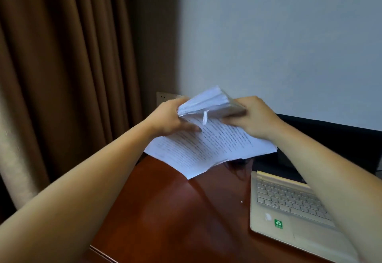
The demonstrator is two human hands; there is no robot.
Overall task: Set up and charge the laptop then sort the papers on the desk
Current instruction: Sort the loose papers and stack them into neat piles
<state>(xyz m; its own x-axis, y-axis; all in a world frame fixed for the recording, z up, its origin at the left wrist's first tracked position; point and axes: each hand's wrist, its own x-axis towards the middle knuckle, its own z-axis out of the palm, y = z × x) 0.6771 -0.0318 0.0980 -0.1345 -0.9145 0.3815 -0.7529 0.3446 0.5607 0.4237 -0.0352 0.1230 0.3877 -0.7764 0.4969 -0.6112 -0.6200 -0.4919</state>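
Head view, single frame, some motion blur at the hands. Both forearms reach forward over the table (pixel 175 211), dark red-brown wood with a glossy top. The papers (pixel 206 149) are held up over the far part of the table, to the left of the laptop (pixel 289 202). Left grip (pixel 169 115): fingers curled round the left end of the bundle, thumb lying across the printed top sheet. Right grip (pixel 255 118): fingers closed on the right end of the bundle; fingertips blurred. Between the two grips the upper sheets are bent upward in a fan, and the lower sheets, with lines of print, hang toward the camera. Cannot tell whether the lowest corner touches the table. A small white strip (pixel 205 118) dangles at the fold. The laptop is open, pale gold with a keyboard showing, at the right of the table, partly under the right forearm; a green sticker (pixel 278 223) sits on its palm rest. A dark panel (pixel 334 138) stands behind it. Brown curtain (pixel 62 76) on the left, pale wall (pixel 279 35) behind, a wall socket (pixel 162 97) just beyond the left grip.
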